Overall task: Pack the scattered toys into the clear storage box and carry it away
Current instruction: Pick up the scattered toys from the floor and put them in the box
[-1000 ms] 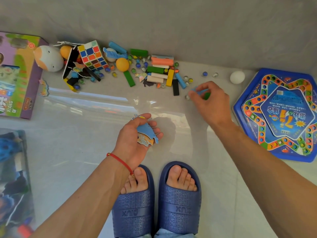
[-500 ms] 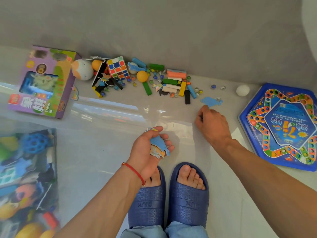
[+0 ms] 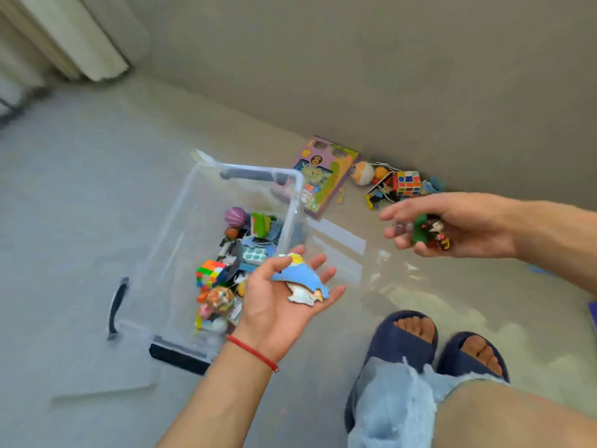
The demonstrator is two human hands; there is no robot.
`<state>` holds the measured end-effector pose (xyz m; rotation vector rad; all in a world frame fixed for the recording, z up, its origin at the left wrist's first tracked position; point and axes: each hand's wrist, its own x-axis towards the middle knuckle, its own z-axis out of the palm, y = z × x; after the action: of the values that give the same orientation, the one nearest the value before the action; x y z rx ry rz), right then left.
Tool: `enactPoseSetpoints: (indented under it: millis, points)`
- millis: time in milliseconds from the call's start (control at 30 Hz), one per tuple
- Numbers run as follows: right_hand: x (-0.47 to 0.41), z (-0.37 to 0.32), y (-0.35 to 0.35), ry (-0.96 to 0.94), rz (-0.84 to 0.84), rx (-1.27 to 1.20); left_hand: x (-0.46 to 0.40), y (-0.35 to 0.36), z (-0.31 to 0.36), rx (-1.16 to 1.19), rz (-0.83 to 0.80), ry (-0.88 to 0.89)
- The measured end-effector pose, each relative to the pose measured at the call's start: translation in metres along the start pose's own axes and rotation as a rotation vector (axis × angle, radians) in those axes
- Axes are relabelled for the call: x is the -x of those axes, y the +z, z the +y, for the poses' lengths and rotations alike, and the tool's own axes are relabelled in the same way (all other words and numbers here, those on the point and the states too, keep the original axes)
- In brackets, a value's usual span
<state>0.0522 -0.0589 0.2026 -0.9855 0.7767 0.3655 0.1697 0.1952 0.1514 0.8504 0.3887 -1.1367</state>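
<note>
The clear storage box [image 3: 292,202] stands on the floor left of centre, holding several toys, among them a multicoloured cube [image 3: 211,273] and a purple ball [image 3: 236,216]. My left hand [image 3: 271,308] is palm up just right of the box's near corner, with blue puzzle pieces [image 3: 303,281] lying on the flat fingers. My right hand [image 3: 468,218] hovers farther right, loosely cupped, with small green and red toys [image 3: 426,232] resting in its palm. More toys lie by the wall: a Rubik's cube [image 3: 407,182], a round white-and-orange toy [image 3: 363,173] and a purple toy carton [image 3: 326,176].
The box's clear lid [image 3: 97,367] with a black clip [image 3: 117,305] lies flat on the floor to the left. My feet in blue slippers [image 3: 400,337] stand at the lower right. A grey wall runs behind the toys; a pale curtain [image 3: 80,37] hangs at top left.
The view has swung left, bringing the storage box into sight. My right hand lifted off the floor with small toys in it. My left hand has opened flat and moved beside the box.
</note>
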Motion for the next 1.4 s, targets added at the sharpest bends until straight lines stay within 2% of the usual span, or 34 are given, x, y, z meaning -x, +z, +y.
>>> enactPoseSetpoints:
  millis: [100, 167, 300, 367, 400, 500, 567, 600, 667, 733, 833, 967, 1100, 1267, 1400]
  points:
    - [-0.016, -0.03, 0.086, 0.015, -0.129, 0.225, 0.044, -0.05, 0.05, -0.055, 0.144, 0.126]
    - [-0.037, -0.034, 0.139, 0.035, -0.19, 0.278, 0.063, -0.082, 0.073, -0.09, 0.268, 0.126]
    - [-0.085, -0.017, 0.216, 0.066, -0.143, 0.372, 0.078, -0.115, 0.096, -0.16, 0.382, 0.061]
    - [-0.095, -0.005, 0.226, -0.123, -0.129, 0.68, 0.08, -0.117, 0.099, -0.192, 0.374, 0.042]
    - [-0.095, -0.003, 0.224, -0.218, -0.082, 0.753, 0.079, -0.118, 0.1, -0.201, 0.374, 0.041]
    - [-0.093, -0.007, 0.208, -0.161, -0.113, 0.978, 0.074, -0.119, 0.103, -0.243, 0.409, 0.02]
    - [-0.092, -0.012, 0.199, -0.15, -0.097, 0.941, 0.072, -0.116, 0.1, -0.28, 0.433, 0.012]
    - [-0.09, -0.017, 0.19, -0.144, -0.078, 0.897, 0.071, -0.113, 0.097, -0.297, 0.451, 0.024]
    - [-0.078, -0.023, 0.164, -0.054, 0.068, 0.724, 0.067, -0.104, 0.09, -0.325, 0.49, 0.107]
    - [-0.059, -0.028, 0.124, -0.038, 0.198, 0.705, 0.06, -0.088, 0.078, -0.355, 0.496, 0.22]
    - [-0.025, -0.026, 0.046, -0.014, 0.366, 0.681, 0.043, -0.046, 0.051, -0.459, 0.395, 0.31]
    - [0.021, 0.006, -0.073, 0.028, 0.648, 0.569, 0.007, 0.028, -0.01, -0.651, 0.143, 0.252]
    - [0.05, 0.068, -0.169, 0.082, 0.875, 0.468, -0.041, 0.095, -0.08, -0.853, -0.024, 0.12]
    - [0.032, 0.144, -0.24, 0.192, 0.991, 0.778, -0.117, 0.138, -0.149, -1.048, -0.063, -0.023]
    - [-0.015, 0.182, -0.284, 0.151, 1.011, 0.884, -0.183, 0.148, -0.188, -1.159, -0.036, -0.026]
